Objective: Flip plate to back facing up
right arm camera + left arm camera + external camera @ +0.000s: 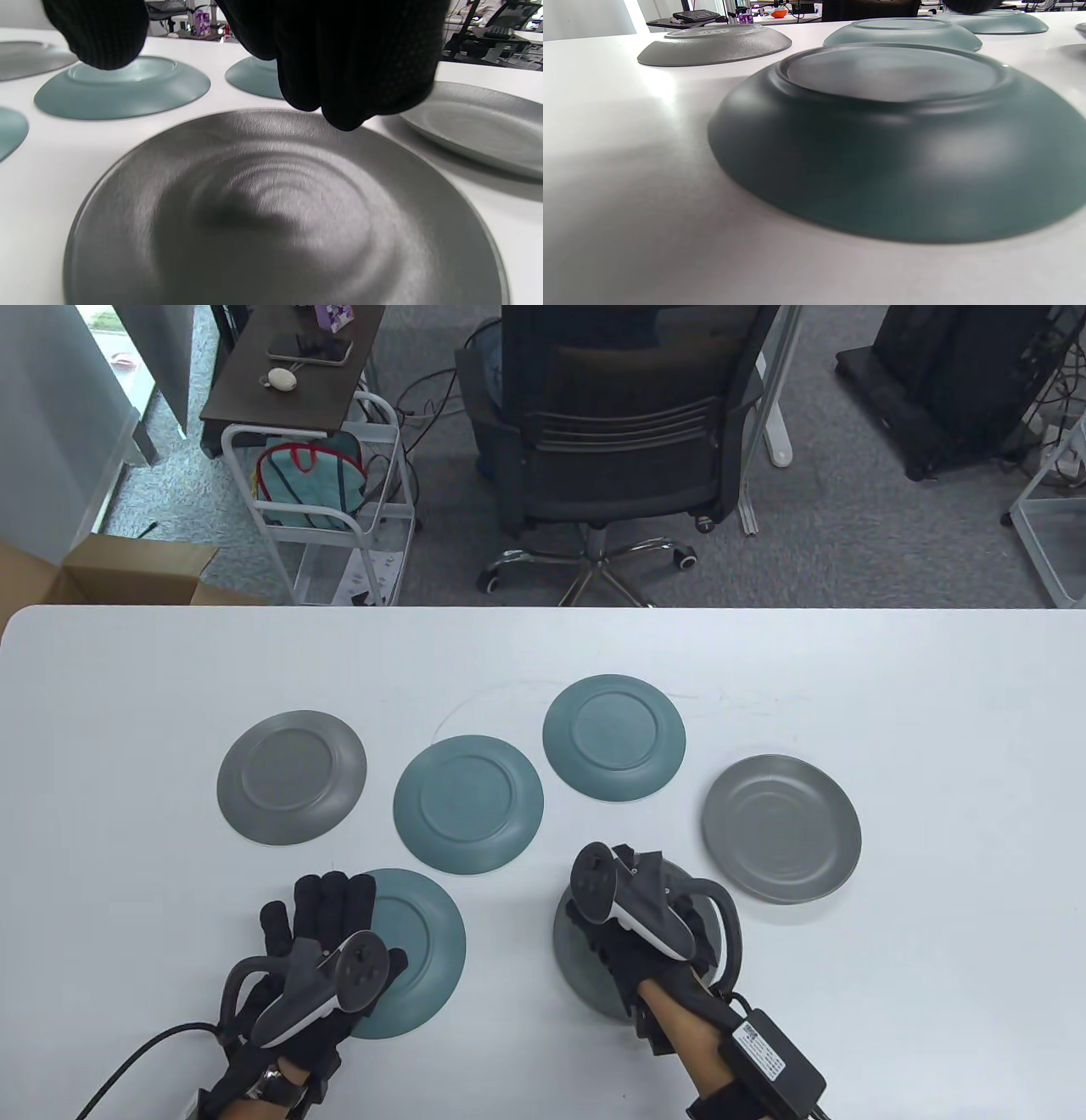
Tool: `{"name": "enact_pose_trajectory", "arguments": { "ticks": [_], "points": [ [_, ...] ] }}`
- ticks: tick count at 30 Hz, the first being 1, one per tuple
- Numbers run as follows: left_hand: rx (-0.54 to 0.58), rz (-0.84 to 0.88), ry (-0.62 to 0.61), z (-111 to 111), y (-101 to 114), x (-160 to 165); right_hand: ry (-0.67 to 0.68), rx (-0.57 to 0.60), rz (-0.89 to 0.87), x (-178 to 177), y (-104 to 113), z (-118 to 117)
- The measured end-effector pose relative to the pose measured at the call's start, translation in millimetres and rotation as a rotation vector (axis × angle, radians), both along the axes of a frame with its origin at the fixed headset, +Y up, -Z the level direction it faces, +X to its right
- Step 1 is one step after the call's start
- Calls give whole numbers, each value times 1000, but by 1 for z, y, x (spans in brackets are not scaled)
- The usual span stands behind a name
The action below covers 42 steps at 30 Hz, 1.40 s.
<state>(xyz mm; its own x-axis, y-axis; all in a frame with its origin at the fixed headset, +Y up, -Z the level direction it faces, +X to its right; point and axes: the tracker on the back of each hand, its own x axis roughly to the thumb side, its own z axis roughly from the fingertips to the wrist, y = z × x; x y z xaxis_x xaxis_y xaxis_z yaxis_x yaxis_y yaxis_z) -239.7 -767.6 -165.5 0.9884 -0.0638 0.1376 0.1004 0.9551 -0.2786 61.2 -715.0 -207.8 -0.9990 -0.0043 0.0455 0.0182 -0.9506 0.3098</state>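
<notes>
A dark grey plate (573,965) lies face up near the table's front, right of centre; its ringed inside fills the right wrist view (271,220). My right hand (643,875) hovers over it. Its curled fingers (348,63) hang above the plate's far rim with the thumb held apart, and I cannot tell whether they touch it. A teal plate (424,942) lies back up at the front left, and it is close in the left wrist view (891,140). My left hand (305,903) lies with its fingers stretched out over that plate's left edge and holds nothing.
Further back, a grey plate (291,777) and two teal plates (468,804) (613,737) lie back up. Another grey plate (781,828) lies face up at the right. An office chair (628,432) stands beyond the table's far edge.
</notes>
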Motion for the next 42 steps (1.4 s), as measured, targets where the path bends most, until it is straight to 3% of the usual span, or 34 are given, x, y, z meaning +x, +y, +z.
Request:
{"name": "enact_pose_trajectory", "arguments": {
  "ticks": [9,19,30,42],
  "points": [
    [1,-10,-12,1,-1,4,93,-165,25,-15,-40,21],
    [-6,-11,-14,0,0,5,244,-30,245,-38,-57,32],
    [-14,-16,-19,0,-1,7,325,11,284,-55,-60,35],
    [-13,-10,-16,-1,0,6,292,-26,260,-59,-47,30]
  ]
}}
